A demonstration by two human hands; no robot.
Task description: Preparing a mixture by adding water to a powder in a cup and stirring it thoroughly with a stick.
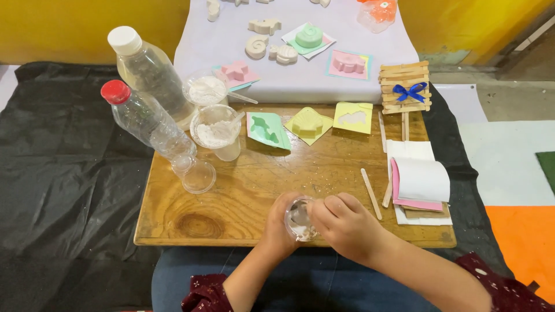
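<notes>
While both hands (315, 222) grip it, clear cup (299, 220) tilts.

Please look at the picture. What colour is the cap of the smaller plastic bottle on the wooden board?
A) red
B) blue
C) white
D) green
A: the smaller bottle has a red cap, while the white cap belongs to the larger bottle behind it.

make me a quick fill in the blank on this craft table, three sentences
1. Both hands, left hand and right hand, hold a small clear ____.
2. The smaller plastic bottle has a ____ cap.
3. The ribbon bow on the stick box is ____.

Missing words: cup; red; blue
</notes>
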